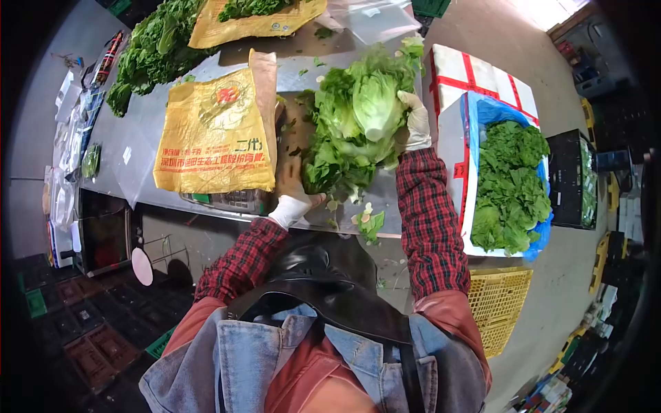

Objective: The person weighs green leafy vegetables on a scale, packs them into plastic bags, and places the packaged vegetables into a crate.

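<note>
My right hand (416,122), in a pale glove, is closed round the right side of a head of lettuce (375,113), whose cut stem end faces me. Loose green leaves (330,162) lie under and to the left of it on the metal table (138,141). My left hand (292,191), gloved too, rests low at the table's front edge beside a yellow printed sack (213,138); its fingers are partly blurred and I cannot make out whether they hold anything. The sack lies over a device with keys (237,200). A torn leaf piece (370,224) hangs at the front edge.
On the right stands a white foam box (451,141) with red tape, lined with blue plastic and full of leafy greens (509,186). A yellow plastic crate (499,303) sits below it. More greens (155,51) and another yellow sack (255,20) lie at the table's far side.
</note>
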A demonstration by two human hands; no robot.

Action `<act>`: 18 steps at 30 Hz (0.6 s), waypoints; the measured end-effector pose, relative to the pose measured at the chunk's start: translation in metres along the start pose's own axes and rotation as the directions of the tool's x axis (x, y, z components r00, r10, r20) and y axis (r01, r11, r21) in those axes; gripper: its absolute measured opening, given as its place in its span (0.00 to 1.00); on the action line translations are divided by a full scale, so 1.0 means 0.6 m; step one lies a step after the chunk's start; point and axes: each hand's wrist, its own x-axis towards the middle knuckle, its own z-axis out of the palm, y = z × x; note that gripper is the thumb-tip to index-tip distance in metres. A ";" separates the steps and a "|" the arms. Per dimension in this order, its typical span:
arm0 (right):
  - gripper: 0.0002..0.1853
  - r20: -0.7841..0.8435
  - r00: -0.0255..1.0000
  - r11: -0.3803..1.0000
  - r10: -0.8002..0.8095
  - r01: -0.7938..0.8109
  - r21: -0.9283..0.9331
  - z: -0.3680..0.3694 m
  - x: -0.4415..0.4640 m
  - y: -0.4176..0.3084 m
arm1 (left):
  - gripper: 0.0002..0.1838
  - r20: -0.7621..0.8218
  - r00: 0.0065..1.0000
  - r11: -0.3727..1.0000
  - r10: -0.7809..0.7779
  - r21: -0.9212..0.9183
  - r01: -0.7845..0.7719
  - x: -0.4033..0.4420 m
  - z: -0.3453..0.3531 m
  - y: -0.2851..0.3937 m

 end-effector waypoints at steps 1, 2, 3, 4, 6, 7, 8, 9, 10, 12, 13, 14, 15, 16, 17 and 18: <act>0.29 -0.036 0.999 0.993 0.039 -0.035 0.116 0.004 -0.005 -0.008 | 0.46 -0.013 1.000 0.992 0.028 0.120 -0.026 0.009 -0.001 0.014; 0.29 -0.033 0.999 0.994 0.032 -0.028 0.108 0.000 -0.004 -0.011 | 0.47 -0.023 0.998 0.970 0.053 0.238 -0.046 0.017 -0.004 0.033; 0.29 0.018 0.998 0.992 0.052 -0.054 0.118 -0.012 -0.004 -0.006 | 0.48 -0.031 0.997 0.934 0.073 0.354 -0.057 0.020 -0.007 0.054; 0.29 0.068 0.995 0.988 0.076 -0.084 0.131 -0.025 -0.005 0.002 | 0.49 -0.037 0.995 0.882 0.090 0.467 -0.062 0.021 -0.013 0.077; 0.29 0.118 0.988 0.982 0.100 -0.117 0.150 -0.024 -0.008 0.015 | 0.50 -0.039 0.994 0.812 0.104 0.580 -0.062 0.029 -0.026 0.147; 0.30 0.143 0.990 0.997 0.014 -0.003 -0.079 -0.008 -0.009 0.024 | 0.47 -0.123 0.991 0.975 0.060 0.220 -0.031 0.040 -0.027 0.209; 0.31 0.186 0.981 0.948 -0.061 0.115 -0.298 0.010 -0.011 0.036 | 0.44 -0.185 0.983 0.985 -0.015 -0.174 -0.018 0.049 -0.027 0.239; 0.31 0.186 0.981 0.951 -0.056 0.110 -0.290 0.039 -0.018 0.047 | 0.44 -0.188 0.982 0.986 -0.019 -0.166 -0.012 0.064 -0.026 0.228; 0.34 0.266 0.955 0.919 -0.131 0.218 -0.328 0.079 -0.029 0.055 | 0.42 -0.089 0.993 0.939 -0.079 -0.342 0.044 0.088 -0.022 0.203; 0.40 0.427 0.862 0.815 -0.275 0.444 -0.372 0.132 -0.038 0.058 | 0.38 0.142 0.982 0.750 -0.127 -0.633 0.188 0.127 -0.021 0.181; 0.40 0.426 0.859 0.813 -0.285 0.452 -0.367 0.122 -0.027 0.054 | 0.38 0.147 0.982 0.756 -0.121 -0.628 0.187 0.129 -0.028 0.182; 0.43 0.477 0.836 0.528 -0.272 0.544 -0.653 0.094 -0.009 0.048 | 0.36 0.130 0.983 0.643 -0.132 -0.743 0.184 0.127 -0.045 0.184; 0.46 0.514 0.826 0.150 -0.233 0.553 -0.820 0.055 0.006 0.046 | 0.33 0.116 0.982 0.512 -0.150 -0.841 0.178 0.120 -0.067 0.190; 0.49 0.532 0.828 -0.256 -0.178 0.483 -0.837 0.013 0.012 0.051 | 0.31 0.104 0.979 0.366 -0.174 -0.916 0.163 0.114 -0.091 0.192; 0.49 0.373 0.900 -0.314 -0.227 0.294 -0.903 -0.046 0.017 0.070 | 0.31 0.042 0.995 0.371 -0.089 -0.926 0.073 0.111 -0.124 0.188; 0.50 0.208 0.935 -0.359 -0.287 0.096 -0.928 -0.101 0.025 0.092 | 0.31 -0.024 1.000 0.368 -0.002 -0.930 -0.022 0.110 -0.165 0.181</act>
